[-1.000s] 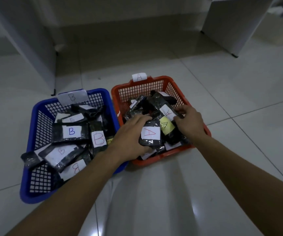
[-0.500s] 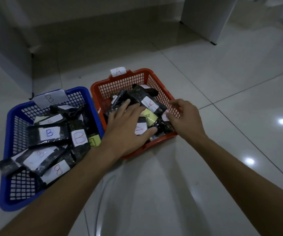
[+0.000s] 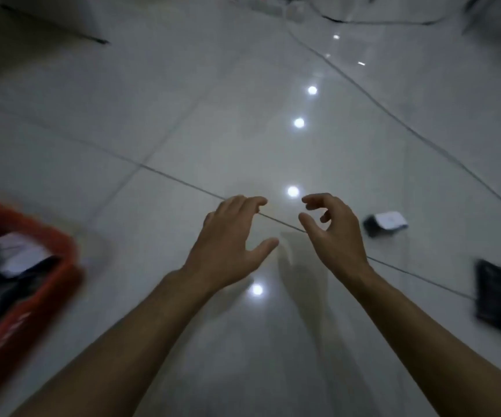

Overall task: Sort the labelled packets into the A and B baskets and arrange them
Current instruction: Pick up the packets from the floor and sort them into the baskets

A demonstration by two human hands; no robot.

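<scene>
Packet (image 3: 385, 224) flat, long axis sideways

Tiled floor (image 3: 183, 115) (glossy) bears orange basket (image 3: 37, 299), packets (image 3: 386, 223).

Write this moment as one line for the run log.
left hand empty, open | right hand empty, open | loose packets on floor, right | red basket left

Single head-worn view, wide-angle, pitched forward and down over a tiled floor (image 3: 183, 121). Both forearms enter from the bottom edge, close to the lens. A red basket (image 3: 32, 299) is cut by the left edge, blurred. No second view.
</scene>
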